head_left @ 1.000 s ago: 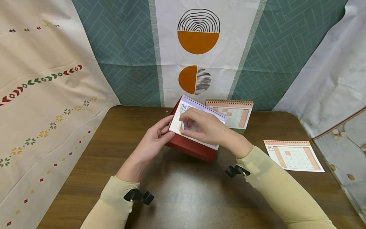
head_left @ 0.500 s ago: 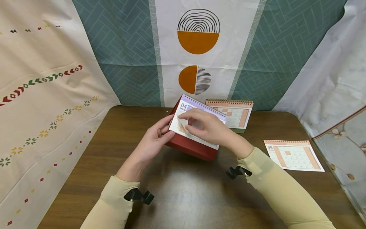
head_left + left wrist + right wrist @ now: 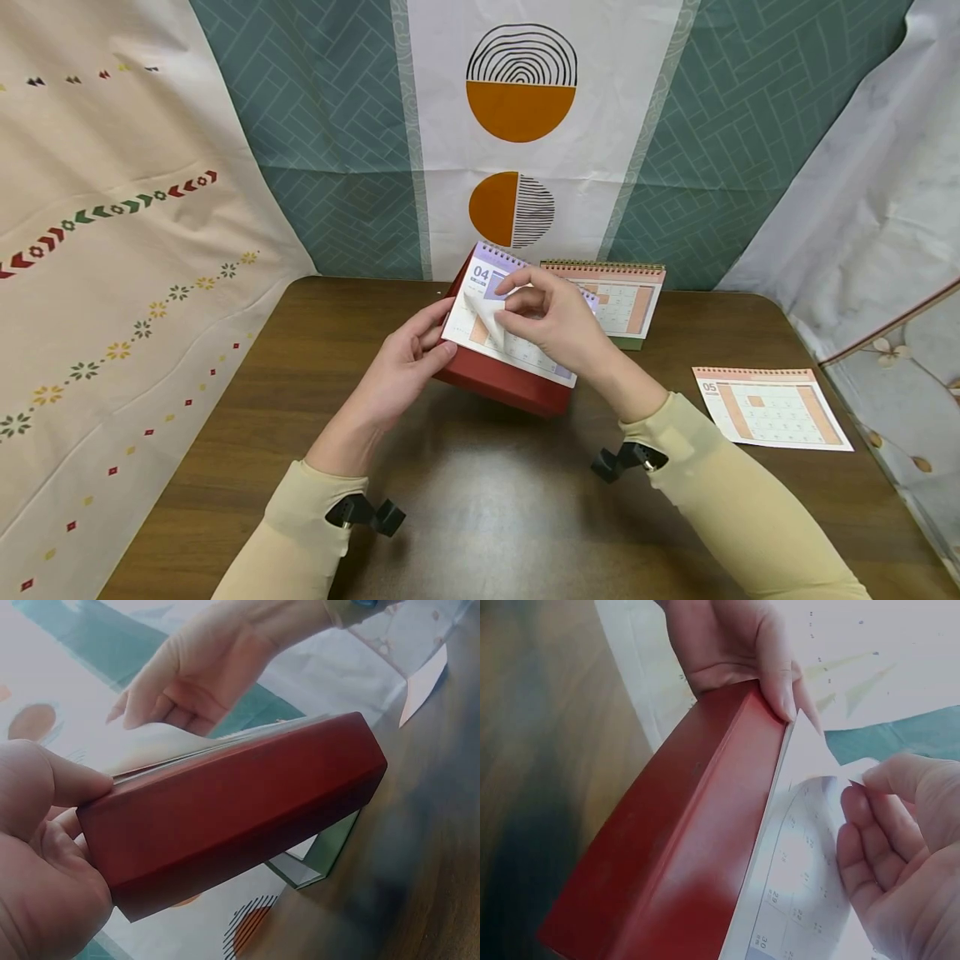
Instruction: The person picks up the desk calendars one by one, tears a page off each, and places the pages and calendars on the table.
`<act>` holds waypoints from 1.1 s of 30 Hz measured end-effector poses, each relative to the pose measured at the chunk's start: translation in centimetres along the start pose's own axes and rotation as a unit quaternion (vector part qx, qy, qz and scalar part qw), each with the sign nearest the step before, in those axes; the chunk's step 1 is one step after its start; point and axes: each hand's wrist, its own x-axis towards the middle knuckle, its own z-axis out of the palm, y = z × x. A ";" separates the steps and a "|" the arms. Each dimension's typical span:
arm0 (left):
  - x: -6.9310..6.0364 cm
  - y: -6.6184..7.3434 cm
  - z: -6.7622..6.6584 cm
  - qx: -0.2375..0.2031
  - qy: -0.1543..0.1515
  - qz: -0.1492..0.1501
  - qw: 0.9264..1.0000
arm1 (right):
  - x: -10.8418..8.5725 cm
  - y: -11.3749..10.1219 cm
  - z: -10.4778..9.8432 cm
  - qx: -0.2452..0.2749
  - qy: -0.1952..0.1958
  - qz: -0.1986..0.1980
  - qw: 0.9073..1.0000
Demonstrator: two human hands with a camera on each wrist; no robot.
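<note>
A red desk calendar (image 3: 504, 387) with a spiral-bound top and a purple-edged page marked 04 is held tilted above the table. My left hand (image 3: 397, 367) grips its left end, with the thumb on the front lower edge. With thumb and fingertips, my right hand (image 3: 551, 321) pinches the lower left corner of a calendar page (image 3: 489, 317), which curls up off the pages below. In the right wrist view the lifted page (image 3: 810, 825) bends toward the right fingers. The left wrist view shows the red base (image 3: 232, 802) from below.
Behind stands another desk calendar (image 3: 618, 308) with pink-edged pages and a green base. A loose page (image 3: 772, 408) marked 05 lies at the right of the brown wooden table (image 3: 465, 517). Patterned cloths (image 3: 330, 150) hang around the table's back and sides.
My right hand has moved up and slightly right, drawing the page corner back so that more of the page curls up. The left hand has stayed on the calendar's left end.
</note>
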 end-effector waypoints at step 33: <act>0.5 -1.1 0.4 0.012 0.105 -0.012 0.994 | -0.5 -1.4 -1.9 -0.030 0.045 -0.049 0.997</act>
